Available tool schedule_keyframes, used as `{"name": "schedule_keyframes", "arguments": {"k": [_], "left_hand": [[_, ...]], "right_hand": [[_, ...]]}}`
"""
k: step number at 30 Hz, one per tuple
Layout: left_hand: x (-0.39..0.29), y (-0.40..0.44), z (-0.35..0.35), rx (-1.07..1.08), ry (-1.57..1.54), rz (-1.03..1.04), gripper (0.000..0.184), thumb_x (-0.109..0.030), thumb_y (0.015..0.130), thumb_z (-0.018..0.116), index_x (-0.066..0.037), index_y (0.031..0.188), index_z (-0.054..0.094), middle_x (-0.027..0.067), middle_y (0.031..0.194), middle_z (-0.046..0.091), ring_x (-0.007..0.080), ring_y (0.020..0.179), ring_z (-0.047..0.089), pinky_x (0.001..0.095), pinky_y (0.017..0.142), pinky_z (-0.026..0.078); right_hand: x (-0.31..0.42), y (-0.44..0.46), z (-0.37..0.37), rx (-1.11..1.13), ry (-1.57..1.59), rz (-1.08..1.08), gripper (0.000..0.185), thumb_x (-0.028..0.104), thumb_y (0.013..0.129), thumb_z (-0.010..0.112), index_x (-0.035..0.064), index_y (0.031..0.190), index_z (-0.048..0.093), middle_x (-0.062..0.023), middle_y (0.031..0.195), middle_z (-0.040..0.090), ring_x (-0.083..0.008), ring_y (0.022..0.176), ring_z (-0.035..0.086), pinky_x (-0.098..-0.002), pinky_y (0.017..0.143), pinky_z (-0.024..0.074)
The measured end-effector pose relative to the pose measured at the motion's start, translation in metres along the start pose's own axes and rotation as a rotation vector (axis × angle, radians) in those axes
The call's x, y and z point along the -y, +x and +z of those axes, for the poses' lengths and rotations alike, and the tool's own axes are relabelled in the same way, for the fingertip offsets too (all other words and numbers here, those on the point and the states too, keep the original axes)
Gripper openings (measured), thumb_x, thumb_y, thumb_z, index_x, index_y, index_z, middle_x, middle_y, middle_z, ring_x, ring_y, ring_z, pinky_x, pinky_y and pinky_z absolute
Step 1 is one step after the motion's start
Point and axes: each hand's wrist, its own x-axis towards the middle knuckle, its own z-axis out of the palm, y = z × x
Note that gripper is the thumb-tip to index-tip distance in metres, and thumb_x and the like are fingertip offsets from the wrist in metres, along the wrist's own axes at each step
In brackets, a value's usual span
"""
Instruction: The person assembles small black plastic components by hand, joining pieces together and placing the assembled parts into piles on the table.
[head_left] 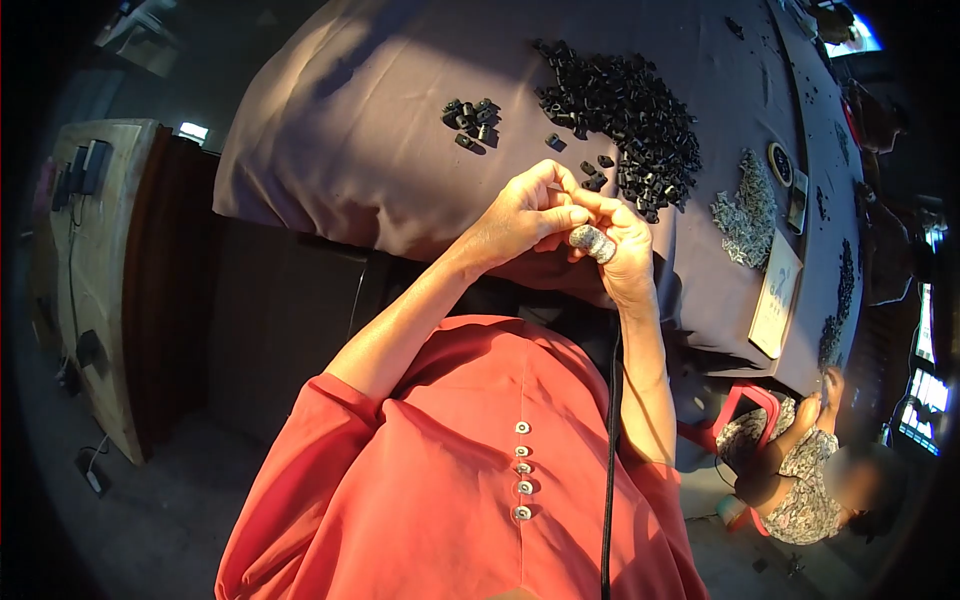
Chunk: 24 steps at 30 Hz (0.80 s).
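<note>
My left hand [518,218] and my right hand [630,262] meet in front of the table's near edge, fingertips together. Both are closed in a pinch, and what lies between the fingers is too small to make out. A pale wrapping [593,244] covers the thumb of my right hand. Just beyond my hands, a few loose black pieces [594,181] rest on the cloth. A large heap of small black parts [625,120] spreads behind them, and a smaller group [470,121] sits further left.
A brownish cloth [370,130] covers the table. To the right are a pile of small silvery pieces [748,215], a pale flat strip [776,298] and a round container [780,163]. Another person [800,470] sits at the lower right by a red chair [738,408].
</note>
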Motion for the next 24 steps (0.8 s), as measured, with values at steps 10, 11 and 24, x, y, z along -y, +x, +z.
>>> {"name": "schedule_keyframes", "arguments": {"k": [10,11,24], "left_hand": [[-0.007,0.0,0.005,0.009,0.0,-0.007,0.01,-0.009,0.089,0.053,-0.003,0.094,0.047,0.0034,0.07,0.057,0.005,0.053,0.049,0.0165,0.045,0.035],[-0.006,0.0,0.004,0.01,0.0,-0.01,0.009,-0.009,0.089,0.053,-0.003,0.094,0.048,0.0035,0.071,0.057,0.0051,0.054,0.049,0.0166,0.045,0.035],[-0.002,0.002,0.001,-0.018,-0.097,-0.003,0.013,-0.01,0.087,0.056,-0.003,0.096,0.049,0.0047,0.076,0.056,0.0071,0.056,0.05,0.0181,0.046,0.038]], "right_hand": [[-0.004,-0.003,-0.003,-0.007,-0.076,-0.042,0.022,0.013,0.08,0.066,0.0043,0.098,0.056,0.0002,0.074,0.058,-0.0036,0.059,0.051,-0.0167,0.051,0.0428],[-0.004,-0.004,-0.002,-0.012,-0.101,-0.061,0.021,0.016,0.082,0.063,0.0045,0.097,0.055,-0.002,0.072,0.059,-0.0039,0.057,0.051,-0.0149,0.05,0.0394],[-0.002,-0.001,0.008,-0.085,-0.145,-0.063,0.021,0.021,0.081,0.067,0.0066,0.09,0.055,0.0044,0.067,0.052,-0.0008,0.053,0.044,-0.0152,0.047,0.0343]]}}
